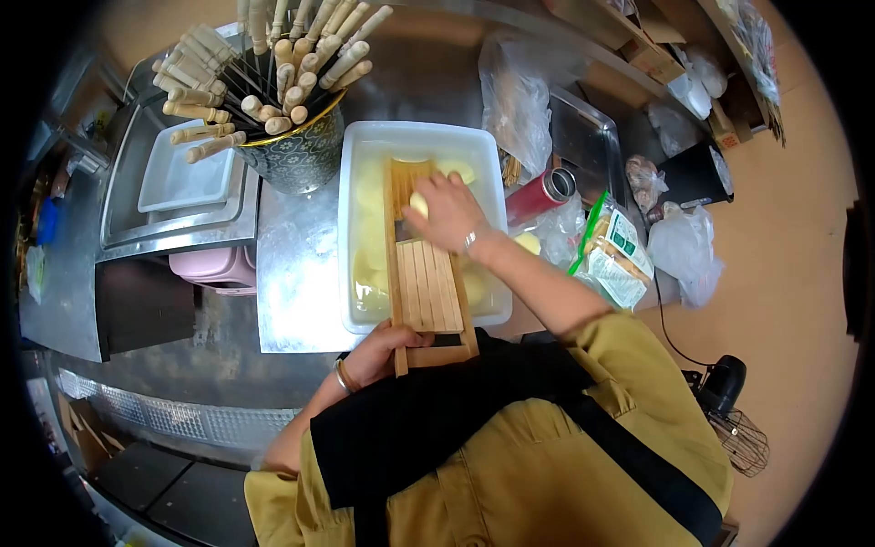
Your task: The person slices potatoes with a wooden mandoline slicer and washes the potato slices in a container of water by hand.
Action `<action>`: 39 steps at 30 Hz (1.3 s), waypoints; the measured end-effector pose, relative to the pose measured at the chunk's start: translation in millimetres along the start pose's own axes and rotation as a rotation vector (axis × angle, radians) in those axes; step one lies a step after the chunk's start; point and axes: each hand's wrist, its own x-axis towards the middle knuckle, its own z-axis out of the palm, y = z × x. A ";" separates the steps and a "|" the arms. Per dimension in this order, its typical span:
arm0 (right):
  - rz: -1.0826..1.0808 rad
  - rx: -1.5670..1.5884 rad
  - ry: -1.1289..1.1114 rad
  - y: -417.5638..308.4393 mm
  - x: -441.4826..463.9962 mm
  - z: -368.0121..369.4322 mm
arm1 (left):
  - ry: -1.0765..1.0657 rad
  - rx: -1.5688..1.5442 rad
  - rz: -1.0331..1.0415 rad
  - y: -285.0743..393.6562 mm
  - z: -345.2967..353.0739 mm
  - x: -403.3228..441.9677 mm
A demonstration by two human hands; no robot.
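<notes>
A wooden slicer (pixel 428 284) slants over a white plastic tub (pixel 349 314), its near end against my black apron. My left hand (pixel 378 354) is closed round the slicer's lower left rail. My right hand (pixel 448 215) presses a peeled potato (pixel 418 205) on the upper part of the slicer; the fingers cover most of it. Several pale yellow peeled potatoes (pixel 372 281) lie in water in the tub, on both sides of the slicer. The slicer's blade is hidden from me.
A patterned bucket (pixel 296 155) full of wooden-handled skewers stands at the back left, beside a sink holding a white tray (pixel 187 169). To the right are a red flask (pixel 540 194), a green-edged food bag (pixel 615 255) and plastic bags (pixel 685 251). A black fan (pixel 726 387) is lower right.
</notes>
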 end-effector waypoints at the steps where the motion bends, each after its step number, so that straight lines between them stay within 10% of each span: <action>1: -0.005 -0.002 0.001 6.0 10.4 9.5 | 0.014 0.004 -0.005 2.5 1.9 -1.5; 9: -0.292 0.058 -0.110 -50.7 -61.6 -49.0 | -0.034 -0.074 0.002 3.1 -15.0 -1.2; 17: -0.021 -0.055 0.028 5.5 24.0 15.0 | -0.013 -0.081 -0.023 9.3 -4.5 -10.7; 22: -0.336 0.062 -0.181 -52.8 -56.9 -47.2 | 0.046 -0.096 -0.029 3.0 -13.5 -6.2; 28: -0.019 -0.121 0.011 3.2 38.9 15.4 | 0.051 -0.040 -0.006 7.2 -0.1 -10.9; 34: -0.334 0.037 -0.262 -62.9 -52.0 -52.6 | 0.069 -0.089 0.013 4.5 -7.4 -8.9; 39: -0.094 -0.098 -0.033 0.1 30.9 12.2 | -0.017 -0.076 -0.013 4.5 -3.0 -7.2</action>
